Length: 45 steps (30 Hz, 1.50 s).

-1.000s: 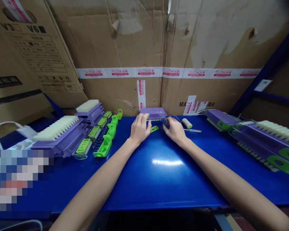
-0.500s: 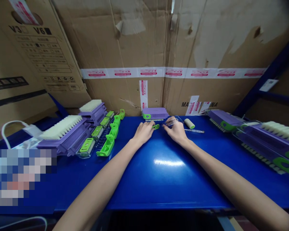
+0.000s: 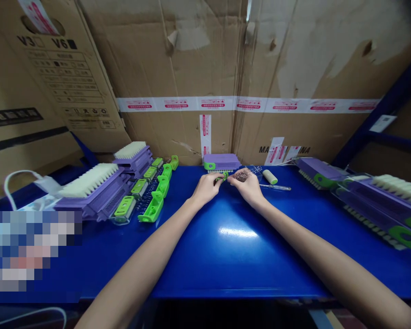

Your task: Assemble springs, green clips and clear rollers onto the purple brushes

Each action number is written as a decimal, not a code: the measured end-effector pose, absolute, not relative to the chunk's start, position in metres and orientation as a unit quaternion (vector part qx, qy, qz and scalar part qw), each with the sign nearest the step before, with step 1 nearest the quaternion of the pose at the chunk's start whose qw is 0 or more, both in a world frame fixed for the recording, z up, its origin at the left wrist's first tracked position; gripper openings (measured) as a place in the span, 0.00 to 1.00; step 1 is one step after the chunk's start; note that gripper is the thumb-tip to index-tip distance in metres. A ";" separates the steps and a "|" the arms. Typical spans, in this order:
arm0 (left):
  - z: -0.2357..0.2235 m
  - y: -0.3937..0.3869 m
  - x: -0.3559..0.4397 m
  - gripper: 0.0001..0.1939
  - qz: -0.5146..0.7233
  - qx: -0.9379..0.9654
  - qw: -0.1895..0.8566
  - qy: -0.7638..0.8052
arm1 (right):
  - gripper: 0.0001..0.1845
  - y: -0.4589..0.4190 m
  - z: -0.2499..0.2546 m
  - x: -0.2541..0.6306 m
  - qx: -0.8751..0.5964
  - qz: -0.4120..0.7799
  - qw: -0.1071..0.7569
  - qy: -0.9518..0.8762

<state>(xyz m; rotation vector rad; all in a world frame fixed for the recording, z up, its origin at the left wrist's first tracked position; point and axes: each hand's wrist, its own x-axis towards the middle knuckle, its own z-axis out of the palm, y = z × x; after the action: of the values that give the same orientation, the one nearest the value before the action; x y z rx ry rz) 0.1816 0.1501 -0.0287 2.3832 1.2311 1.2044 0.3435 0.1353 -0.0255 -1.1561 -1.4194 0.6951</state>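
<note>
Centrally, a person's two bare hands meet over a glossy blue desk [image 3: 205, 269], fingertips near each other but apart. The left hand [image 3: 207, 187] has its grip closed on a small green piece [image 3: 225, 175], which shows at the fingertips. The right hand [image 3: 248, 187] has its grip pinched on a metal coil spring [image 3: 241, 174] lying along the fingers; exactly how the fingertips press it is too small to tell. Just behind the right hand lie more coils [image 3: 256, 169]. Just beyond the hands, a purple brush block [image 3: 222, 160] with a green end sits bristles down. To the right of the right hand are a pale cylinder [image 3: 269, 176] and, nearer the person, a thin clear-handled tool [image 3: 276, 187].

Further left, green brackets [image 3: 153, 208] run in a line beside green-topped blocks [image 3: 123, 208], with purple brushes [image 3: 89, 180] bristles up next to them. On the far right, more purple units [image 3: 373, 201] lie stacked. Taped brown cardboard [image 3: 178, 64] stands behind everything.
</note>
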 end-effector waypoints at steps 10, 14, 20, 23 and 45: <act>-0.022 0.143 0.188 0.07 0.432 0.763 0.222 0.427 | 0.22 0.130 -0.019 0.341 -0.419 0.508 0.602 -0.451; -0.025 0.145 0.190 0.06 0.443 0.752 0.264 0.410 | 0.22 0.129 -0.015 0.343 -0.428 0.519 0.597 -0.436; -0.026 0.144 0.191 0.06 0.451 0.738 0.311 0.394 | 0.19 0.130 -0.016 0.346 -0.428 0.558 0.581 -0.409; -0.026 0.146 0.192 0.07 0.454 0.729 0.346 0.378 | 0.17 0.130 -0.016 0.347 -0.423 0.559 0.584 -0.410; -0.032 0.150 0.194 0.08 0.540 0.648 0.331 0.422 | 0.20 0.135 -0.026 0.344 -0.424 0.376 0.593 -0.572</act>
<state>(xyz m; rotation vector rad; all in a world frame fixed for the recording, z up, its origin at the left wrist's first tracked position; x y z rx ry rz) 0.1942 0.1503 -0.0321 1.6952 1.1036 1.4118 0.3436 0.1349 -0.0257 -0.9855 -1.3293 0.8748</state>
